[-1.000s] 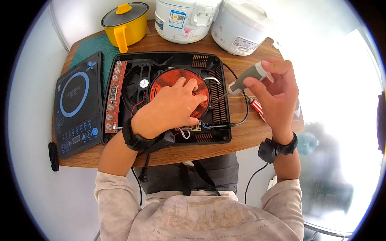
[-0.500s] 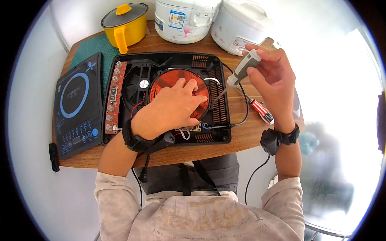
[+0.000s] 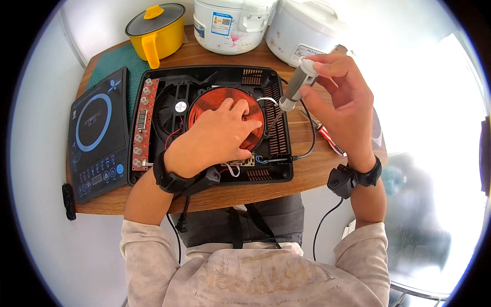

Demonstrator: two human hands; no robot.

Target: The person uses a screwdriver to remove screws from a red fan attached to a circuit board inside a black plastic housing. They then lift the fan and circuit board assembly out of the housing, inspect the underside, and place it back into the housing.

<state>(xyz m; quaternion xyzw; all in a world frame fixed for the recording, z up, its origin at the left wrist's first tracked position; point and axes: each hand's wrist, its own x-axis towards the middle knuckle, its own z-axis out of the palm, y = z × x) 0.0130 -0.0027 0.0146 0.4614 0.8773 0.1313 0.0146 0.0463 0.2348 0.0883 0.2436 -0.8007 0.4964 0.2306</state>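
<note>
My left hand rests on the round copper coil of an opened induction cooker, its fingers spread over the windings and holding nothing. The cooker's black base lies on the table with its inside showing. In my right hand is a screwdriver with a grey and white handle, pinched between thumb and fingers. Its shaft slants down to the left, and the tip is at the coil's right edge. Whether the tip sits in a screw is too small to tell.
Left of the base leans the cooker's black top panel, partly over a green mat. A yellow pot and two white rice cookers stand behind. A red-and-white-handled screwdriver lies under my right hand. A black cord loops beside the base.
The screwdriver handle has shifted slightly left and stands more upright, with my right hand moving along with it. My left hand keeps its place on the coil.
</note>
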